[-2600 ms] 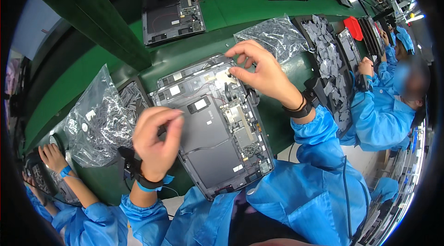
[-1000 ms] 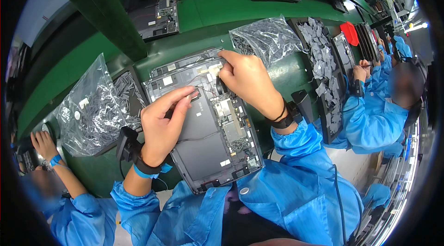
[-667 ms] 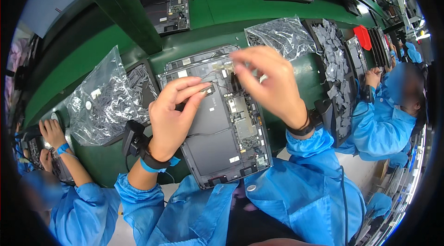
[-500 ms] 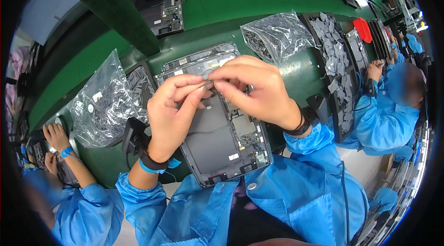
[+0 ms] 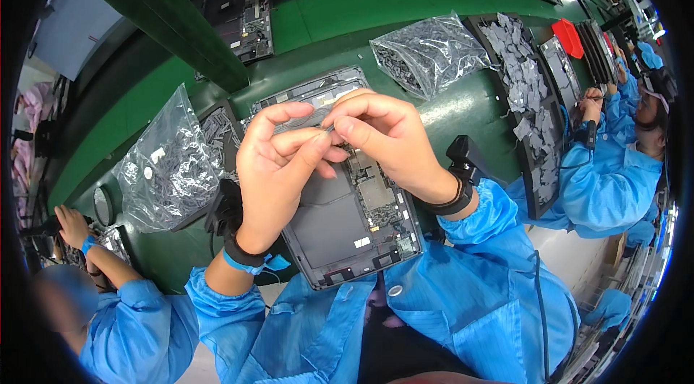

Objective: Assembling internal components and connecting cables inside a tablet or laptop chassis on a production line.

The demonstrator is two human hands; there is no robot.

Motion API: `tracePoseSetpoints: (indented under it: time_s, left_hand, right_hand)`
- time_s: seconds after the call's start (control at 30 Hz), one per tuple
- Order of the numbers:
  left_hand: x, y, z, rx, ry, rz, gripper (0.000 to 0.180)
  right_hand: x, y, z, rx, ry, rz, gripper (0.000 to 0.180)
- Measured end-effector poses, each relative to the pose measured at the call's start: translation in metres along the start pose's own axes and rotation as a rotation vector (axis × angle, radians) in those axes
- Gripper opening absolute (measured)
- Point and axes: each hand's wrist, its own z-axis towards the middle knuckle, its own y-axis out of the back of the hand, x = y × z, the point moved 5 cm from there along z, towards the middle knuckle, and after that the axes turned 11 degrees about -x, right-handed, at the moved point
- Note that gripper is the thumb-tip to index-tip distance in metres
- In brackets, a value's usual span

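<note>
Left hand [image 5: 278,167] and right hand [image 5: 387,140] meet fingertip to fingertip, pinching a tiny part too small to identify, above the opened tablet [image 5: 347,218].

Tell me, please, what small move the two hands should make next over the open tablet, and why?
Probably lower the pinched piece to the open tablet. Left hand and right hand meet fingertip to fingertip above it, holding something too small to make out, clear of the boards below. The tablet lies flat on the green bench, right beneath them.
</note>
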Motion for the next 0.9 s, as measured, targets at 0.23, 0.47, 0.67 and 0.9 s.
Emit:
tracePoseSetpoints:
  time_s: [0.23, 0.47, 0.67, 0.9]
  left_hand:
    - [-0.002, -0.014, 0.008, 0.011, -0.08, 0.006, 0.034]
    - [-0.012, 0.018, 0.047, 0.02, -0.194, 0.463, 0.016]
    - [-0.008, 0.016, 0.06, -0.027, -0.262, 0.782, 0.012]
    - [-0.004, -0.001, 0.071, 0.076, -0.639, 1.023, 0.012]
  right_hand:
    - [0.013, 0.007, 0.005, -0.16, 0.055, 0.058, 0.016]
    - [0.04, 0.054, 0.051, -0.141, 0.236, -0.266, 0.019]
    - [0.027, 0.049, 0.052, -0.051, 0.203, -0.743, 0.015]
    - [0.025, 0.034, 0.044, 0.139, 0.903, -1.138, 0.012]
